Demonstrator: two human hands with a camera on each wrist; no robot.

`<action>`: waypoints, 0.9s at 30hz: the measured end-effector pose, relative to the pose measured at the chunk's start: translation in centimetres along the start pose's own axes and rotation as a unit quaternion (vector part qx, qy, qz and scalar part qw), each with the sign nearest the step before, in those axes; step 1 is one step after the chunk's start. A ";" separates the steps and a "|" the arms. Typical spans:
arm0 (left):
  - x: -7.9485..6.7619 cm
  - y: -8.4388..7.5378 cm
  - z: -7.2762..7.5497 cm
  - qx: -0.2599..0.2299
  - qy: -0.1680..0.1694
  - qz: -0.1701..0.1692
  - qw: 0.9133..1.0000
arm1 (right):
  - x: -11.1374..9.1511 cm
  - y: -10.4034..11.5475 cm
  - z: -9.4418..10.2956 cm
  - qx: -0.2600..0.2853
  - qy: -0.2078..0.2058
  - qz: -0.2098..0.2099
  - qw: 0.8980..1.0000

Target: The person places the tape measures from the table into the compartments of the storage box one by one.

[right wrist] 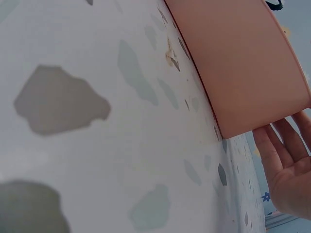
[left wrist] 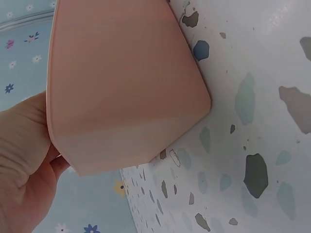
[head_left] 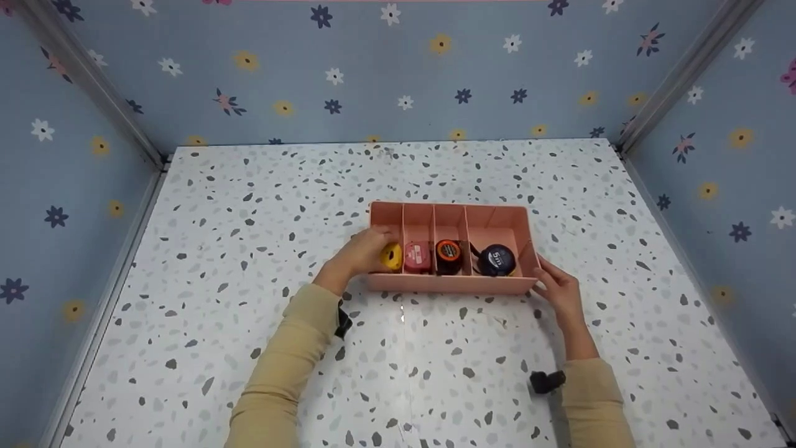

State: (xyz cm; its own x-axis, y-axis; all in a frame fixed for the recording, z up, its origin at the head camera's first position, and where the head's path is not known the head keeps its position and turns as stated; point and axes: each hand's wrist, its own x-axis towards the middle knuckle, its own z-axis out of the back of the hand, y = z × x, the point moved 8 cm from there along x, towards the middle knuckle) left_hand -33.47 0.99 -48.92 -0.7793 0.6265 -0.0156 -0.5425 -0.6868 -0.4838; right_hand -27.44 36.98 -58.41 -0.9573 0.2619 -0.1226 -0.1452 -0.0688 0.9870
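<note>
A pink divided box stands on the tabletop with a tape measure in each compartment. In the leftmost one, my left hand reaches over the end wall and holds the yellow tape measure, its fingertips partly covering it. A pink tape measure, an orange-and-black tape measure and a dark blue tape measure sit to its right. My right hand touches the box's right end with its fingers fairly straight. In the left wrist view, the box wall hides the left fingertips.
The speckled white tabletop spreads around the box. Blue floral panels enclose its back and sides, with metal posts at the corners. A small black device is worn at the right wrist.
</note>
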 end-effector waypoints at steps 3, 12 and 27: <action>0.1 0.1 -0.1 -0.003 -0.002 -0.015 1.000 | 0.0 0.0 0.0 0.001 -0.003 -0.002 1.000; 0.4 0.3 -0.2 -0.011 0.001 -0.016 1.000 | 0.1 -0.1 0.1 0.010 -0.006 -0.021 1.000; 1.3 0.7 -0.9 0.044 0.002 -0.010 0.999 | 0.0 -0.1 0.0 0.035 -0.005 0.002 0.999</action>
State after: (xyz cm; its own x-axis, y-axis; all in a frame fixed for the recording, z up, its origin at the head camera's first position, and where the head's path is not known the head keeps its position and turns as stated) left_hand -34.54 1.67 -50.05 -0.7672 0.6413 -0.0101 -0.5833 -0.7042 -0.4047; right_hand -27.44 37.05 -58.55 -0.9551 0.2714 -0.1187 -0.1241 -0.0027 0.9923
